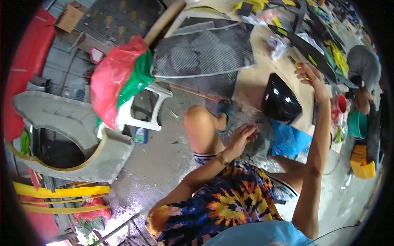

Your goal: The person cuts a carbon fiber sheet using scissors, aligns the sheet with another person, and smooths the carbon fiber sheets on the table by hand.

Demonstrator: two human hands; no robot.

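Note:
Above my lap, beside the table's near edge, my left hand [245, 135] is loosely curled, and nothing shows in its fingers. Reaching out over the table [253, 85], my right hand [311, 78] has its fingers closed round a small yellow object [298, 65]; most of it is hidden, so its kind is unclear. A glossy black pointed shell-shaped part [281, 98] lies on the table between the two hands, touched by neither. Past my right hand rests a long dark curved strip [303, 51] with yellow tags.
Dark woven sheets [205, 51] cover the table's left part. Crumpled white paper [277, 47] lies beyond the black part. A blue plastic bag [289, 139] hangs below the edge. At left are a white stool [150, 108] under bags and a grey fender [61, 110]. A person [363, 67] is at right.

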